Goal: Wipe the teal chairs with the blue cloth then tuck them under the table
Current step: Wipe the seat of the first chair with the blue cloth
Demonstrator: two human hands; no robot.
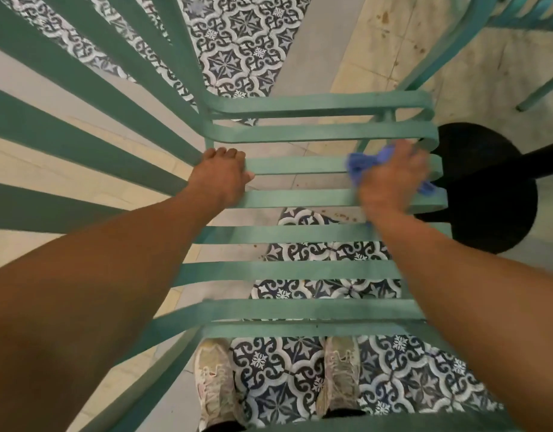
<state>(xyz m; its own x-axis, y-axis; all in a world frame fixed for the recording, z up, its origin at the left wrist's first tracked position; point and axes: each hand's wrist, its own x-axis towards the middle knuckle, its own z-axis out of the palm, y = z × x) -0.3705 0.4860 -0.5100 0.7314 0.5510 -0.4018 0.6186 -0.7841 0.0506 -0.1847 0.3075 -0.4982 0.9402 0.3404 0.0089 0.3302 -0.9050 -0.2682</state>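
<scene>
A teal slatted chair (pixel 300 235) fills the view directly below me, its seat slats running left to right and its back slats fanning up to the left. My left hand (pixel 220 176) grips the left end of a seat slat where the seat meets the back. My right hand (pixel 390 179) presses a crumpled blue cloth (pixel 359 163) onto the slats near the seat's right edge. The cloth shows on both sides of that hand, which is blurred.
A black round table base (pixel 484 194) with its dark post stands just right of the chair. Another teal chair (pixel 518 14) is at the top right. Patterned blue-and-white tiles (pixel 244 42) and beige floor lie underneath. My two shoes (pixel 212 381) stand below the seat.
</scene>
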